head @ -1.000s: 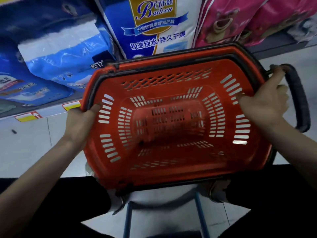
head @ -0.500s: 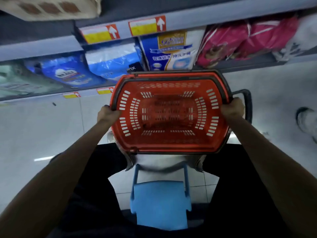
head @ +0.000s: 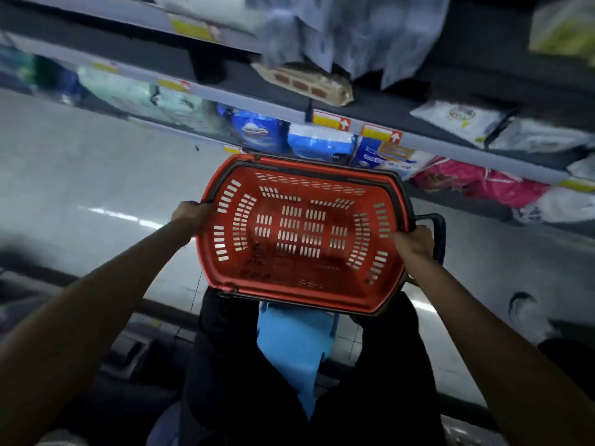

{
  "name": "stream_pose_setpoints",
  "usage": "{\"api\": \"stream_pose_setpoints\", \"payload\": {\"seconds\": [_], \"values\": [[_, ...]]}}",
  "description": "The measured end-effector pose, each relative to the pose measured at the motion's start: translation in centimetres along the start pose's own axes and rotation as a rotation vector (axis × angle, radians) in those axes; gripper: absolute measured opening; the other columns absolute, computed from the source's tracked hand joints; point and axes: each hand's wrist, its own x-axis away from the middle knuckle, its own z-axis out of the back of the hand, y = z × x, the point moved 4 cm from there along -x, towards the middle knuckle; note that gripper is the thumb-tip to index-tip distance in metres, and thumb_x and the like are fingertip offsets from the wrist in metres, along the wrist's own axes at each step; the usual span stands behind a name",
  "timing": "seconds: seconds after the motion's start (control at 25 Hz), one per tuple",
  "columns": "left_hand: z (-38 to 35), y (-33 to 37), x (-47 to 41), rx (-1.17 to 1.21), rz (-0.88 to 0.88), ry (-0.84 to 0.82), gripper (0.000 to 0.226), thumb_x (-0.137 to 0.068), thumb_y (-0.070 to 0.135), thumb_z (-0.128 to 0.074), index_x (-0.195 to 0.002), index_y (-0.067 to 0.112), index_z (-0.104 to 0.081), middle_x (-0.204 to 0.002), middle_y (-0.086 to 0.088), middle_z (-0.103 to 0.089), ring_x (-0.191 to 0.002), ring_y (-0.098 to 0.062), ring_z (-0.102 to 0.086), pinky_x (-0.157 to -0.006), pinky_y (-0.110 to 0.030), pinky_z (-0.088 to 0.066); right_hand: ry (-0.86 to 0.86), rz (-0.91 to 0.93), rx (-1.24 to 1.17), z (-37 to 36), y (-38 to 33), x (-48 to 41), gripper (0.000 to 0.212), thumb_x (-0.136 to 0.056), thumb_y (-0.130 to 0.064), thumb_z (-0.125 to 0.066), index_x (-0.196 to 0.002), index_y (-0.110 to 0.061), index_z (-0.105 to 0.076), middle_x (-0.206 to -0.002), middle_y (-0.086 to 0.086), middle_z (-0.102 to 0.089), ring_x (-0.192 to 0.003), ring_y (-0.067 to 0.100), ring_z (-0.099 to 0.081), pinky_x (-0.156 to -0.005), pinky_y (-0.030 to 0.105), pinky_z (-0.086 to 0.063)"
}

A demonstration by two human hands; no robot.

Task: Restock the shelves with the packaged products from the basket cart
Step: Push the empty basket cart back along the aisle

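You hold the red slotted plastic basket, black-rimmed, open side up and tilted slightly, your left hand gripping its left end and your right hand its right end beside the black loop handle. Just beyond its far rim, soft blue packs and pink packs lie on the lowest grey metal shelf.

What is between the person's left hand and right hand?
The empty red basket: the left hand grips one end, the right hand the other. Head view.
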Motion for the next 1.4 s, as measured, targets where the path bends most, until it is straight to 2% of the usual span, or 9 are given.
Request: {"api": "stream_pose_setpoints", "payload": {"seconds": [0.2, 0.4, 0.56, 0.68, 0.8, 0.92, 1.04, 1.2, 1.4], "values": [[10.1, -6.0, 3.9, 0.203, 0.054, 0.126, 0.037, -0.096, 0.033, -0.067, -0.118, 0.003, -0.069, -0.102, -0.014, -0.072, -0.071, -0.023, -0.066, -0.078, -0.042, -0.058, -0.113, 0.134, 0.11, -3.8, -8.5, 6.4, 0.046, -0.068, -0.038, -0.086, -0.105, -0.013, -0.076, -0.103, 0.012, -0.078, -0.085, 0.032, -0.074, -0.082, 0.047, -0.063], [19.3, -13.8, 5.6, 0.364, 0.129, 0.278, 0.038, -0.097, 0.034, -0.067, -0.12, 0.003, -0.068, -0.102, -0.012, -0.072, -0.079, -0.027, -0.069, -0.084, -0.041, -0.059, -0.204, 0.347, 0.275, -10.3, -19.3, 13.8, 0.052, -0.078, -0.026, -0.084, -0.123, -0.005, -0.071, -0.122, 0.016, -0.073, -0.108, 0.035, -0.071, -0.089, 0.035, -0.054], [26.1, -20.5, 6.0, 0.433, 0.235, 0.412, 0.041, -0.093, 0.035, -0.072, -0.118, 0.003, -0.073, -0.101, -0.012, -0.072, -0.082, -0.026, -0.067, -0.078, -0.034, -0.054, -0.29, 0.464, 0.385, -17.5, -26.9, 19.4, 0.057, -0.067, -0.033, -0.082, -0.116, -0.007, -0.071, -0.109, 0.013, -0.076, -0.092, 0.032, -0.074, -0.087, 0.042, -0.061], [30.6, -26.0, 5.9, 0.544, 0.306, 0.487, 0.043, -0.088, 0.04, -0.075, -0.114, 0.006, -0.075, -0.106, -0.015, -0.077, -0.086, -0.029, -0.072, -0.085, -0.039, -0.06, -0.344, 0.576, 0.43, -23.5, -32.4, 25.3, 0.043, -0.077, -0.024, -0.077, -0.116, -0.007, -0.069, -0.1, 0.01, -0.073, -0.084, 0.031, -0.072, -0.077, 0.036, -0.058], [35.1, -29.9, 5.3, 0.621, 0.337, 0.559, 0.035, -0.09, 0.039, -0.074, -0.107, 0.008, -0.077, -0.096, -0.011, -0.075, -0.079, -0.024, -0.068, -0.077, -0.035, -0.054, -0.37, 0.682, 0.487, -29.3, -37.6, 30.8, 0.043, -0.077, -0.025, -0.078, -0.114, -0.005, -0.069, -0.103, 0.012, -0.073, -0.086, 0.031, -0.072, -0.078, 0.037, -0.059], [39.3, -32.7, 4.6, 0.684, 0.357, 0.589, 0.033, -0.089, 0.04, -0.074, -0.103, 0.011, -0.077, -0.093, -0.009, -0.075, -0.082, -0.025, -0.07, -0.076, -0.034, -0.053, -0.391, 0.747, 0.533, -34.3, -42.3, 36.1, 0.03, -0.078, -0.024, -0.078, -0.1, -0.007, -0.069, -0.096, 0.01, -0.072, -0.08, 0.029, -0.071, -0.077, 0.038, -0.061], [43.4, -35.1, 4.0, 0.781, 0.376, 0.608, 0.023, -0.09, 0.037, -0.073, -0.093, 0.015, -0.075, -0.084, -0.008, -0.074, -0.068, -0.02, -0.068, -0.068, -0.032, -0.056, -0.381, 0.827, 0.573, -38.8, -46.7, 41.5, 0.018, -0.081, -0.021, -0.076, -0.086, -0.011, -0.061, -0.094, 0.011, -0.068, -0.08, 0.029, -0.067, -0.075, 0.034, -0.056], [48.9, -37.2, 1.9, 0.856, 0.379, 0.651, 0.02, -0.085, 0.038, -0.076, -0.077, 0.019, -0.074, -0.085, -0.01, -0.077, -0.08, -0.028, -0.074, -0.084, -0.041, -0.062, -0.373, 0.904, 0.615, -44.4, -52.3, 47.3, 0.026, -0.075, -0.025, -0.075, -0.095, -0.008, -0.07, -0.098, 0.012, -0.074, -0.087, 0.032, -0.072, -0.083, 0.04, -0.061], [55.9, -38.2, -1.7, 0.95, 0.383, 0.707, 0.017, -0.09, 0.031, -0.076, -0.08, 0.017, -0.073, -0.072, -0.003, -0.07, -0.062, -0.016, -0.064, -0.067, -0.03, -0.056, -0.398, 0.984, 0.64, -51.5, -59.7, 53.1, 0.041, -0.077, -0.03, -0.078, -0.107, -0.003, -0.074, -0.102, 0.014, -0.075, -0.089, 0.034, -0.072, -0.081, 0.039, -0.059]]}}
